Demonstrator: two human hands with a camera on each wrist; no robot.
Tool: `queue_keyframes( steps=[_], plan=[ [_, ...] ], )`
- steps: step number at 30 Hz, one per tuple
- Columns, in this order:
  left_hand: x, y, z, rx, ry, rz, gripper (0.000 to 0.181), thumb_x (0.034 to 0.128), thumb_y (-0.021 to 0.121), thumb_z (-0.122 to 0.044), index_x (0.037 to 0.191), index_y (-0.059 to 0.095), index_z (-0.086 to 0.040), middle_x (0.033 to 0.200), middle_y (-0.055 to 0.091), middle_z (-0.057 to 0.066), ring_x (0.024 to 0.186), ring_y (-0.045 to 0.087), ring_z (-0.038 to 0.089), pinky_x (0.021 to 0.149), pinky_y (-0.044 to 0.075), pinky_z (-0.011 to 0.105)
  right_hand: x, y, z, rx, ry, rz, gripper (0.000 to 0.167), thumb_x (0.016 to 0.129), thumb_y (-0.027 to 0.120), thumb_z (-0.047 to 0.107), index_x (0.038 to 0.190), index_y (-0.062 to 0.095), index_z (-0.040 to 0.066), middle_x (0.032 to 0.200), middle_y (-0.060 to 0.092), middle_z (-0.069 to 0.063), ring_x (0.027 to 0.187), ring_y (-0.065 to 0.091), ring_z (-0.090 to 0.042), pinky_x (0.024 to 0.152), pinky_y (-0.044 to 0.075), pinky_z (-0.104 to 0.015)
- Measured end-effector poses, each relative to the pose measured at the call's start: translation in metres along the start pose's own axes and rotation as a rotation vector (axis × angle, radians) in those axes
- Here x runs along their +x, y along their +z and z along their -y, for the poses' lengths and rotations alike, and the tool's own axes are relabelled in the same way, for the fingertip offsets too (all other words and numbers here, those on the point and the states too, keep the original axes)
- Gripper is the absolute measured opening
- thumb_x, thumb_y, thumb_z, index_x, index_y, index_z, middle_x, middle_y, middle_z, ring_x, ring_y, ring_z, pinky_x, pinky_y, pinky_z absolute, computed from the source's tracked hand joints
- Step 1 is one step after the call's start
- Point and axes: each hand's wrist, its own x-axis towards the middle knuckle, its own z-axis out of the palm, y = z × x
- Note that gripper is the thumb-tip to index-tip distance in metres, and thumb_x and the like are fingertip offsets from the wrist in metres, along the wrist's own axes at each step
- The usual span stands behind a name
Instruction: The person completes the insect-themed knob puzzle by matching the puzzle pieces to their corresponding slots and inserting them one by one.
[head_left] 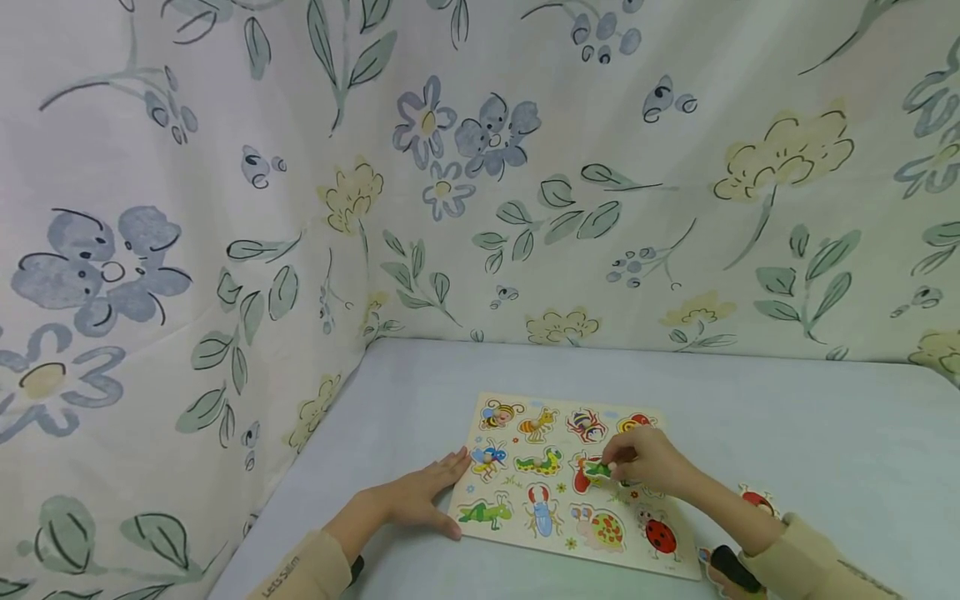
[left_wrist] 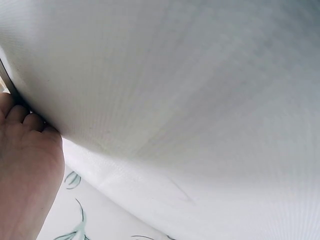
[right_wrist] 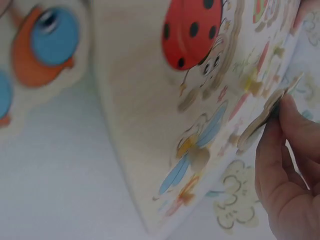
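A wooden insect puzzle board (head_left: 517,546) lies on the table, most of its pictures showing. My left hand (head_left: 426,496), fingers extended, rests on the table against the board's left edge; only its heel and curved fingertips show in the left wrist view. Over the board's middle right, my right hand (head_left: 651,458) pinches a green insect puzzle piece (head_left: 597,469) between thumb and fingers. That piece appears edge-on and tilted in the right wrist view, above the board. A red picture lies partly hidden beneath it. The dragonfly piece (right_wrist: 212,125) and ladybug (right_wrist: 192,35) are near the right hand.
Loose puzzle pieces lie right of the board: a red one (head_left: 759,500) beyond the right forearm, and an orange-and-blue one (right_wrist: 55,37) partly under the sleeve. The white table (head_left: 420,375) ends at a floral curtain (head_left: 562,167) behind and on the left.
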Motion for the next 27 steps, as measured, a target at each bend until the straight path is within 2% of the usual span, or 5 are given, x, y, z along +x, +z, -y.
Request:
queue_keyframes(
  steps=[8,15,22,27],
  plan=[
    [0.0,0.0,-0.001,0.0,0.0,0.0,0.105,0.0779,0.075,-0.051,0.156,0.018,-0.009,0.163,0.009,0.005,0.148,0.012,0.026,0.118,0.017,0.049,0.003,0.012,0.014,0.059,0.005,0.052,0.014,0.076,0.073,-0.009,0.082,0.07,0.003,0.077,0.066,0.0,0.066,0.055,-0.004,0.057,0.051,-0.022],
    [0.001,-0.001,0.0,-0.002,0.001,0.0,0.105,0.0777,0.075,-0.052,0.156,0.018,-0.01,0.163,0.009,0.004,0.148,0.012,0.027,0.118,0.017,0.049,0.006,0.019,0.017,0.081,0.028,0.072,0.014,0.077,0.073,-0.01,0.083,0.071,0.002,0.08,0.068,-0.005,0.068,0.056,-0.006,0.058,0.051,-0.022],
    [0.002,-0.001,0.001,-0.012,0.006,0.001,0.105,0.0779,0.075,-0.052,0.156,0.019,-0.009,0.163,0.009,0.005,0.148,0.012,0.027,0.117,0.016,0.05,0.01,0.028,0.021,0.067,-0.001,0.089,0.015,0.075,0.074,-0.009,0.079,0.07,0.005,0.077,0.065,0.003,0.065,0.052,-0.004,0.057,0.05,-0.021],
    [0.001,-0.001,0.002,-0.02,0.004,0.007,0.106,0.0778,0.075,-0.051,0.156,0.018,-0.009,0.163,0.008,0.005,0.148,0.011,0.027,0.118,0.015,0.05,0.013,0.035,0.026,0.065,-0.008,0.113,0.014,0.075,0.076,-0.007,0.078,0.07,0.006,0.076,0.063,0.005,0.064,0.049,-0.003,0.056,0.047,-0.02]
  ],
)
